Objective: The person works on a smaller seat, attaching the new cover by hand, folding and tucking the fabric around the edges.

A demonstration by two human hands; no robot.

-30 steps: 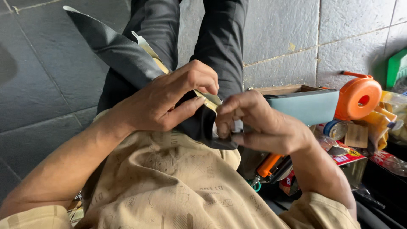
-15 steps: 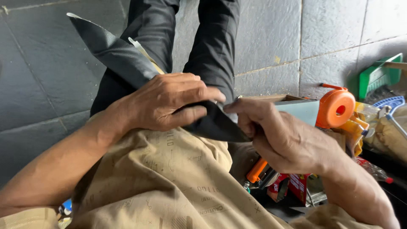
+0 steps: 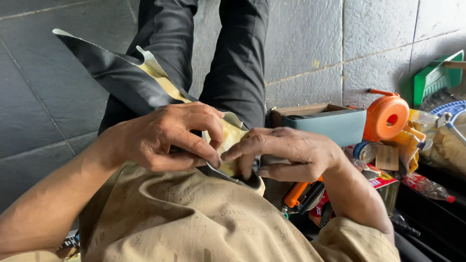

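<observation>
Black leather-like sheet (image 3: 114, 73) runs from the upper left of the frame down to the centre, where both hands meet over the person's lap. Its outer face is dark and smooth with a slight sheen; its underside is pale yellow and shows where the edge curls over near the middle. The far tip at upper left stands free above the grey tiled floor (image 3: 39, 111).

The left hand (image 3: 170, 136) lies on top of the sheet, fingers bent and closed down, pinching the yellow side between thumb and forefinger. The right hand (image 3: 286, 153) grips the lower end of the sheet just beside it, fingers curled under the edge, fingertips almost touching the left thumb. At right sit a grey-blue box (image 3: 330, 123) and an orange reel (image 3: 386, 116).
</observation>
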